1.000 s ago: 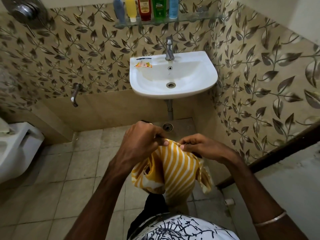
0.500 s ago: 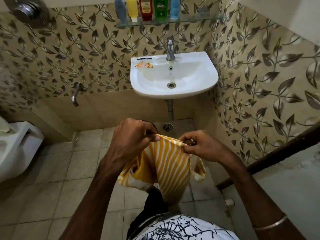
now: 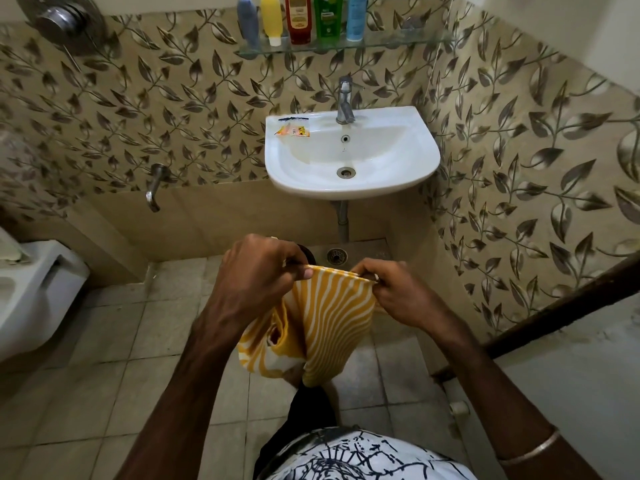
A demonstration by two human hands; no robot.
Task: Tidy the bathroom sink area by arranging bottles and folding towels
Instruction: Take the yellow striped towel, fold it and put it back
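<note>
Bottles on the glass shelf (image 3: 398, 42) number five, standing in one row above the sink (image 3: 351, 157): a grey-blue bottle (image 3: 248, 19), a yellow bottle (image 3: 272, 18) resting cap-down, a red bottle (image 3: 298, 17), a green bottle (image 3: 327, 15) and a light blue bottle (image 3: 356, 16). Their tops are cut off by the frame edge. Towels in view: one. Hands in view: two.

One chrome tap (image 3: 345, 100) sits at the back rim of the sink. One small orange sachet (image 3: 293, 131) lies on the sink's left ledge, just below a dark mark. One wall spout (image 3: 154, 187) projects from the tiled wall to the left of the sink. One floor drain (image 3: 336, 255) sits beneath the sink's waste pipe, close behind the hands. A white toilet (image 3: 33, 292) occupies the left edge. A metal bangle (image 3: 530, 450) circles the right wrist.

The striped towel (image 3: 329, 323) is held in mid-air over the tiled floor, in front of the sink and well below it. The left hand (image 3: 258, 271) pinches one end of its upper edge with curled fingers; the right hand (image 3: 394, 289) pinches the other end. That edge runs taut between them. The cloth is yellow with white stripes, doubled over and hanging in loose folds, with a bunched portion drooping under the left hand.
</note>
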